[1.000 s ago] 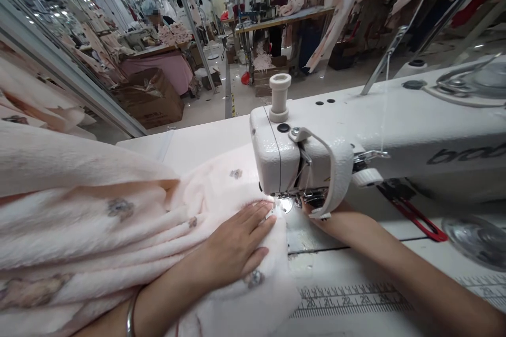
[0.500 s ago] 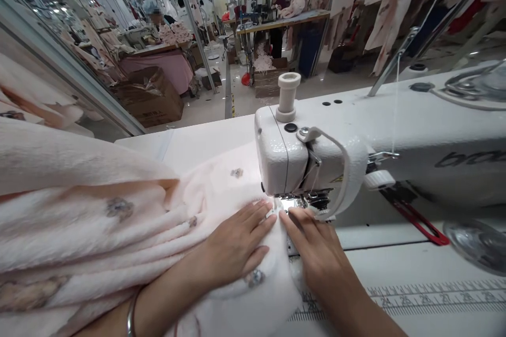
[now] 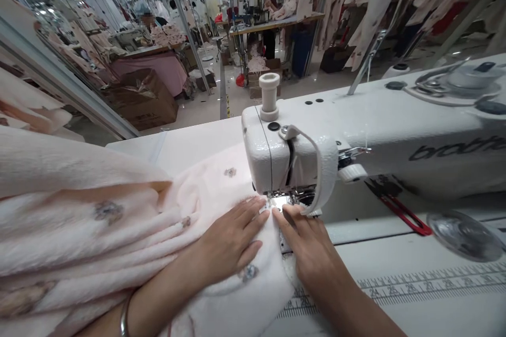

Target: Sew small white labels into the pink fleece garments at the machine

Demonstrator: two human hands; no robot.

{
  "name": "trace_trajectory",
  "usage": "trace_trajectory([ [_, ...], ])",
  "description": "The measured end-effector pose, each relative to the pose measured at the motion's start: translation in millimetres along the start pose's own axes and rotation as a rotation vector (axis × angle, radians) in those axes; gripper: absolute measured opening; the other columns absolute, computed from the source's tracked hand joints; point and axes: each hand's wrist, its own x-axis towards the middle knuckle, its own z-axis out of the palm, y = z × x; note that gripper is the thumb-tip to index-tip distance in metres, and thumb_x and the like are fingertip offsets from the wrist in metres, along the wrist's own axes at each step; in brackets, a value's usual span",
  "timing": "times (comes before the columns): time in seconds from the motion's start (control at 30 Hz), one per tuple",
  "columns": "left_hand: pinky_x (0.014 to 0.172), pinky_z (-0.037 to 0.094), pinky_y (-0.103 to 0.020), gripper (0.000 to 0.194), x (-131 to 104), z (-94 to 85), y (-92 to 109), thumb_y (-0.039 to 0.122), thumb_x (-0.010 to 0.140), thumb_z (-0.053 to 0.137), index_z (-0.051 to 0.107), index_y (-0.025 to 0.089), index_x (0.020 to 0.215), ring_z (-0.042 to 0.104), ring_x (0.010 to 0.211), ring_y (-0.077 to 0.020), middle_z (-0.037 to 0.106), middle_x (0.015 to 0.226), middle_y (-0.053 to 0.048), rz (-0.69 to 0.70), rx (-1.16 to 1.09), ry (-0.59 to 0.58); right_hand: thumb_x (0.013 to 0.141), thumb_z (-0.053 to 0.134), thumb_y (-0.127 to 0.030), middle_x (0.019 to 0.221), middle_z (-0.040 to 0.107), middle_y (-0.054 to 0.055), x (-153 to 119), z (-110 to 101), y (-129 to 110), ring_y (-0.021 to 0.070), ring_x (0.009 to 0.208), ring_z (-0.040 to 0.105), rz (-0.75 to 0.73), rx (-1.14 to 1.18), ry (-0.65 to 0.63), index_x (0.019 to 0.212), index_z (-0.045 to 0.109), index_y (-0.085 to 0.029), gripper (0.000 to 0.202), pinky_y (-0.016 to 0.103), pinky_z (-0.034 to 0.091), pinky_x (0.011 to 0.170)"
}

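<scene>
Pale pink fleece fabric (image 3: 221, 300) with small printed motifs runs from the left under the head of a white sewing machine (image 3: 256, 152). My left hand (image 3: 231, 237) lies flat on it, fingers stretched toward the presser foot area, a metal bangle (image 3: 124, 318) on the wrist. Just right of the foot, my right hand (image 3: 310, 242) has its fingers stretched out, the index fingertip at the fabric's edge and the others by the machine bed. The needle and the exact stitching point are too small to make out clearly.
Red-handled thread snips (image 3: 407, 216) and a clear round dish (image 3: 464, 234) sit right of the machine head. A printed ruler scale (image 3: 430, 289) runs along the table's front. Beyond are cardboard boxes (image 3: 142, 100), another sewing table (image 3: 276, 23) and people at machines.
The camera view has shifted a little, so the machine and both hands appear slightly further left. Both hands keep nearly the same place at the fabric beside the presser foot.
</scene>
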Motion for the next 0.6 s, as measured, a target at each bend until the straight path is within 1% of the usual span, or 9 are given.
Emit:
trace_trajectory([
  [0.1,0.11,0.034,-0.045,0.038,0,1.0,0,0.025,0.09,0.042,0.041,0.011,0.126,0.035,0.131,-0.027,0.04,0.136,-0.017,0.0,0.01,-0.009,0.088,0.023,0.001,0.117,0.049,0.015,-1,0,-1,0.0258,0.104,0.044,0.023,0.018,0.029,0.121,0.051,-0.008,0.045,0.037,0.041,0.081],
  [0.17,0.109,0.035,-0.046,0.037,0,0.9,-1,0.026,0.09,0.042,0.042,0.012,0.125,0.036,0.13,-0.0272,0.041,0.134,-0.016,-0.009,0.002,-0.015,0.087,0.023,0.001,0.116,0.049,0.015,-1,2,-1,0.0265,0.104,0.044,0.017,0.002,0.026,0.122,0.051,-0.008,0.045,0.038,0.041,0.08],
  [0.23,0.107,0.037,-0.047,0.035,2,0.4,-3,0.026,0.091,0.041,0.043,0.013,0.123,0.037,0.129,-0.0277,0.044,0.132,-0.016,-0.018,-0.006,-0.021,0.085,0.024,0.001,0.117,0.049,0.014,-1,3,0,0.0271,0.105,0.044,0.037,-0.021,0.02,0.123,0.05,-0.01,0.048,0.039,0.042,0.08],
  [0.33,0.101,0.041,-0.048,0.031,6,0.8,-8,0.027,0.091,0.041,0.046,0.014,0.118,0.04,0.125,-0.0286,0.048,0.125,-0.014,-0.038,0.003,-0.03,0.083,0.026,0.002,0.117,0.05,0.013,0,5,2,0.0267,0.104,0.045,0.027,-0.054,0.007,0.123,0.051,-0.011,0.049,0.038,0.043,0.079],
  [0.43,0.099,0.042,-0.049,0.031,10,3.2,-13,0.028,0.091,0.04,0.046,0.013,0.117,0.041,0.123,-0.0294,0.049,0.123,-0.015,-0.061,0.027,-0.033,0.083,0.026,0.002,0.115,0.051,0.014,1,4,2,0.0259,0.103,0.046,0.022,-0.065,0.018,0.121,0.052,-0.01,0.048,0.037,0.046,0.077],
  [0.6,0.101,0.04,-0.047,0.034,11,5.4,-17,0.029,0.092,0.038,0.043,0.015,0.122,0.04,0.124,-0.0278,0.047,0.126,-0.013,-0.074,0.025,-0.023,0.083,0.026,0.002,0.116,0.052,0.013,3,0,-2,0.0243,0.106,0.046,0.038,-0.051,0.01,0.121,0.051,-0.01,0.048,0.038,0.048,0.084],
])
